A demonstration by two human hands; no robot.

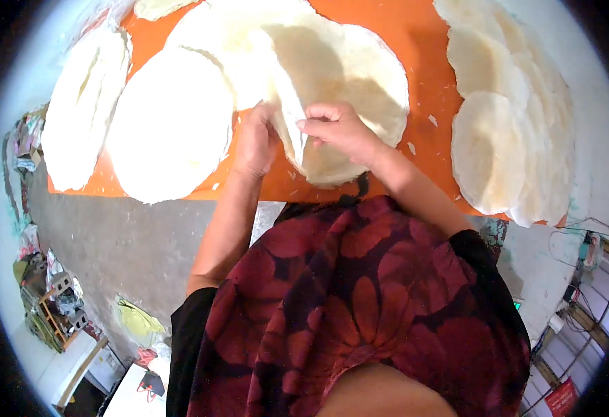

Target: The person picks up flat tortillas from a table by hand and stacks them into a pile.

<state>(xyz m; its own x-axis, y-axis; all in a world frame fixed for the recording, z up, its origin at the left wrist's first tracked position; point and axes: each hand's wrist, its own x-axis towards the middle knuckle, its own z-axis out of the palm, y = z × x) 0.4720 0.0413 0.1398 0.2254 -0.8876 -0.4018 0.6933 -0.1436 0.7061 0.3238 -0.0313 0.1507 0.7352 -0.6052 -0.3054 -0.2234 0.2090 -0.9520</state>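
Note:
Thin, pale round sheets, like flatbread or dried dough, lie on an orange tabletop (424, 94). Near the table's front edge, my left hand (260, 138) grips the left side of one sheet (283, 112), whose edge is lifted or folded. My right hand (336, 130) pinches the same sheet's raised edge between thumb and fingers. Beneath and behind it spreads a group of overlapping sheets (372, 99). A brightly lit round stack (171, 125) sits left of my left hand; its layers are washed out by glare.
A folded pile of sheets (88, 104) lies at the table's far left. Overlapping sheets (492, 151) cover its right end. Small flakes (433, 121) are scattered on the orange surface. Below left, a yellow-green bag (138, 319) lies on the concrete floor (96, 245).

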